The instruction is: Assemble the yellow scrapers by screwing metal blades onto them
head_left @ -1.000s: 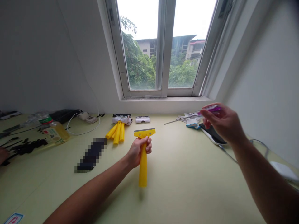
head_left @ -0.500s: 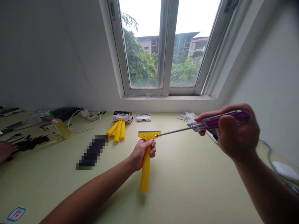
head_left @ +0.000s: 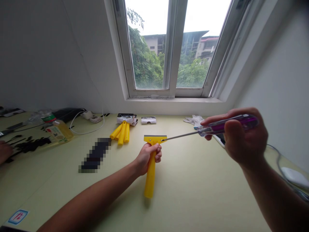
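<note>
My left hand [head_left: 150, 156] is closed around the upper handle of a yellow scraper [head_left: 150, 180], whose wide head with a grey blade edge points away from me. Two screws sit in the head. In my right hand [head_left: 243, 138] is a screwdriver [head_left: 219, 125] with a clear and purple handle. Its long metal shaft slants left and down, and the tip meets the right-hand screw of the scraper head. Several more yellow scrapers [head_left: 122, 132] lie farther back on the table, their heads in black-and-white card sleeves.
A bottle of yellow liquid [head_left: 58, 130], a white cable and adapter [head_left: 95, 118] lie at the left. Another person's hand [head_left: 5, 152] is at the left edge. Behind are a loose card sleeve [head_left: 148, 120] and a white glove [head_left: 194, 120]. A white case [head_left: 294, 177] is right.
The view has shifted very slightly. My left hand still holds the scraper and the screwdriver tip stays at the right-hand screw; little else differs.
</note>
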Action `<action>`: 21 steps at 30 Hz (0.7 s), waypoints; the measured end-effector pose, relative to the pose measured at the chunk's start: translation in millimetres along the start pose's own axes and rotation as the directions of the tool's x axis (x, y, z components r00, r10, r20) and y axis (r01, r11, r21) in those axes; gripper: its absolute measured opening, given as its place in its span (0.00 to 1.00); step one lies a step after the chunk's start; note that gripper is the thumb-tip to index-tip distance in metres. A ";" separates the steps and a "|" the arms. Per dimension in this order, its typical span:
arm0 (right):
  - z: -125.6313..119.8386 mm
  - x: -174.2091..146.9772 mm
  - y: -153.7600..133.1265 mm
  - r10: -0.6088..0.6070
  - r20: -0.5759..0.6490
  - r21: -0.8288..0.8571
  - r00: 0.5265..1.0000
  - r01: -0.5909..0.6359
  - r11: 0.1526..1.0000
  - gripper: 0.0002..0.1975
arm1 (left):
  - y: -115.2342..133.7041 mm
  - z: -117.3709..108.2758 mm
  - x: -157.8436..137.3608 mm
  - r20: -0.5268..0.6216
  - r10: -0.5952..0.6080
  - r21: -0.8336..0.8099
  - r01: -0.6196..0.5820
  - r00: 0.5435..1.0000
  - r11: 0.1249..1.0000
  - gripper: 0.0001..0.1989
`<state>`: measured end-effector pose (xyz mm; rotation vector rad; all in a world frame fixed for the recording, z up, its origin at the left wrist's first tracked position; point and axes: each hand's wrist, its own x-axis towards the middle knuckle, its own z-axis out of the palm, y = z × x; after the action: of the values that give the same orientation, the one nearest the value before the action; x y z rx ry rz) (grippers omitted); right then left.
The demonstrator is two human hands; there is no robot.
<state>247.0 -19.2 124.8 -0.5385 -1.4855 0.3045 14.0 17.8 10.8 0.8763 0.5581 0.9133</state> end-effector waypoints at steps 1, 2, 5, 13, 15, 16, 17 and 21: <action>0.1 -0.2 -0.1 0.001 0.009 -0.003 1.000 -0.001 1.000 0.07 | -0.2 -0.1 0.1 0.004 0.001 0.001 -0.001 1.000 1.000 0.09; 0.2 -0.3 -0.4 0.002 0.019 -0.006 1.000 -0.002 1.000 0.07 | -0.4 -0.4 0.1 0.008 0.001 0.003 -0.001 1.000 1.000 0.09; 0.9 -0.7 -1.5 0.013 0.038 -0.013 0.999 -0.012 1.000 0.06 | -1.3 -1.3 0.1 0.022 0.002 0.016 -0.002 1.000 1.000 0.09; 0.2 0.9 2.2 -0.006 0.061 -0.002 0.998 0.006 1.000 0.06 | -3.3 0.0 0.3 0.016 -0.018 0.023 0.018 1.000 1.000 0.09; 0.1 0.8 3.2 -0.010 0.055 0.008 0.998 0.009 1.000 0.06 | -3.0 0.3 0.6 0.011 -0.018 0.022 0.018 1.000 1.000 0.09; 0.2 0.8 3.4 -0.004 0.048 0.008 0.999 0.004 1.000 0.06 | -2.9 0.3 0.7 0.009 -0.018 0.022 0.017 1.000 1.000 0.09; 0.5 0.8 3.4 0.007 0.038 0.004 0.999 -0.007 1.000 0.06 | -2.9 0.1 0.9 0.008 -0.018 0.023 0.017 1.000 1.000 0.08; 1.2 3.2 5.1 0.101 -0.062 -0.011 0.993 -0.102 0.995 0.09 | -3.2 -0.1 0.4 0.002 -0.014 0.027 0.014 1.000 1.000 0.08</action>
<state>246.7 -13.1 124.9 -0.6310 -1.4048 0.3543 15.6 17.2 8.1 0.8963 0.5751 0.8944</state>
